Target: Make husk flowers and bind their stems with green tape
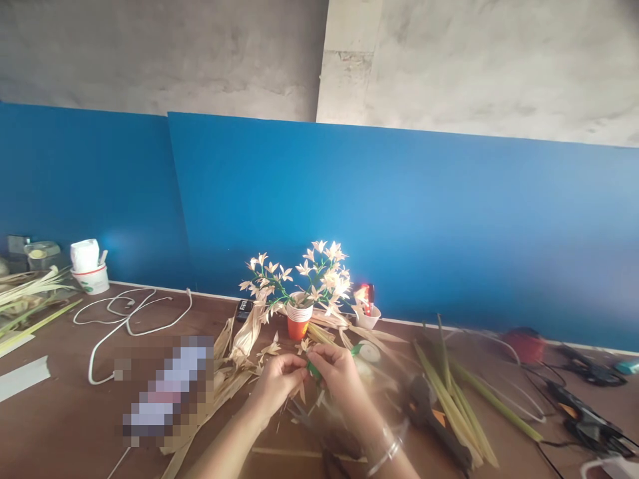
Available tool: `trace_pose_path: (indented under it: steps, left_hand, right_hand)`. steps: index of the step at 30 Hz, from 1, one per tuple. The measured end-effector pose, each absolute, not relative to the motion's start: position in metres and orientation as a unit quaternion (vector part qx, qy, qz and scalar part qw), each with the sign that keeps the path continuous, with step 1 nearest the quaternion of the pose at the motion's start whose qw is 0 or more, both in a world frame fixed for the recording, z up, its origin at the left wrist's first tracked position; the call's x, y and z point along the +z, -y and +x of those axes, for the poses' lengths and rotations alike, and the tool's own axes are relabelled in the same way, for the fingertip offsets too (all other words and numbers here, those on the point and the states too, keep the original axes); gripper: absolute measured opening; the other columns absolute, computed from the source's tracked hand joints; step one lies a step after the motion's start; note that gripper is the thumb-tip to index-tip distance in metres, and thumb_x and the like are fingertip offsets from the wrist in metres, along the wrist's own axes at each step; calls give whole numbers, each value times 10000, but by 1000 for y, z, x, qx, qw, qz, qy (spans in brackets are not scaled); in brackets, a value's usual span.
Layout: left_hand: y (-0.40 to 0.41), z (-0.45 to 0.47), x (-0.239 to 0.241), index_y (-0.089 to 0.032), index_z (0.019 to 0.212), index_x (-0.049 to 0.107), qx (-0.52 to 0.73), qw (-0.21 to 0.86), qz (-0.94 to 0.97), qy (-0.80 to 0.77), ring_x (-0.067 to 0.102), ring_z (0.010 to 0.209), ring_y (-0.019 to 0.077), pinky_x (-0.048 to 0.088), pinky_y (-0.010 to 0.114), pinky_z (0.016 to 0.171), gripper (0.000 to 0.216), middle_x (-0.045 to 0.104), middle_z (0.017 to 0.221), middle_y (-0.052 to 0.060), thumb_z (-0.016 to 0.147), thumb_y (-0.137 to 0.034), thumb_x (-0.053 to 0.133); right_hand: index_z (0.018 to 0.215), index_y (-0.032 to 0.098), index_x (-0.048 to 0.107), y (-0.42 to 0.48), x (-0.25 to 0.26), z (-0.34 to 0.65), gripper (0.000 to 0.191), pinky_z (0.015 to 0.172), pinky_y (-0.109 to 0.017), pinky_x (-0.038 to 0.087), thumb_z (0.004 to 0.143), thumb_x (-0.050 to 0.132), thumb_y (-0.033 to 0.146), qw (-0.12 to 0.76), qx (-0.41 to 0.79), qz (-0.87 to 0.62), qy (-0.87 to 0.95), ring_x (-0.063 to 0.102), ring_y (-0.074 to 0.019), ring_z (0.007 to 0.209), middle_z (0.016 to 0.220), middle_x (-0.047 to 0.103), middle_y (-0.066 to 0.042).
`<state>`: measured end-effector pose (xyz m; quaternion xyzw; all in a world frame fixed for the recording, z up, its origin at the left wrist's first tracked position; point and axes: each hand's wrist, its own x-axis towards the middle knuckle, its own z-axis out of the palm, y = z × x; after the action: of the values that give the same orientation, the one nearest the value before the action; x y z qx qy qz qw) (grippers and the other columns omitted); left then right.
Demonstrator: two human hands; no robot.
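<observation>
My left hand (280, 384) is closed in a pinch at the middle of the table, its fingertips close to those of my right hand. A small pale husk flower (302, 346) shows just above the fingertips, its stem hidden by them. My right hand (335, 367) pinches a strip of green tape (314, 370). A bracelet is round the right wrist. Behind the hands, a stack of paper cups (298, 324) holds green-stemmed pale flowers (327, 273). Dry husks (249, 332) lie around it.
A black glue gun (424, 402) and green leaf strips (456, 412) lie to the right. Left are a blurred-out object (170, 392), a white cable (92, 352) and a white tub (92, 279). A blue panel (399, 219) rises behind the table.
</observation>
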<state>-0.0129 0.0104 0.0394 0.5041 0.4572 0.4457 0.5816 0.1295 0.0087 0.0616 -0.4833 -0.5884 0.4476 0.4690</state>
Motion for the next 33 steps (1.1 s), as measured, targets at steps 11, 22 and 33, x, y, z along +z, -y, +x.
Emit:
trace_pose_path:
  steps: [11, 22, 33]
  left_hand:
    - [-10, -18, 40, -184, 749, 710, 444, 605, 500, -432, 593, 658, 158, 398, 248, 621, 194, 702, 698, 12, 613, -320, 732]
    - [-16, -15, 31, -151, 707, 715, 452, 621, 484, -419, 440, 460, 90, 267, 227, 481, 302, 649, 563, 8, 572, -415, 774]
    - [-13, -11, 33, -157, 659, 691, 482, 592, 466, -446, 446, 456, 99, 293, 227, 476, 251, 614, 535, -6, 593, -397, 726]
  right_hand:
    - [645, 156, 643, -10, 58, 129, 268, 404, -208, 297, 756, 622, 399, 474, 446, -489, 581, 398, -75, 421, 515, 490, 41]
    - [658, 154, 650, -13, 56, 131, 271, 404, -210, 303, 756, 622, 405, 474, 441, -493, 582, 408, -79, 420, 515, 508, 35]
    - [722, 146, 663, -18, 50, 133, 312, 398, -206, 334, 698, 665, 457, 468, 494, -487, 548, 435, -74, 403, 540, 566, 24]
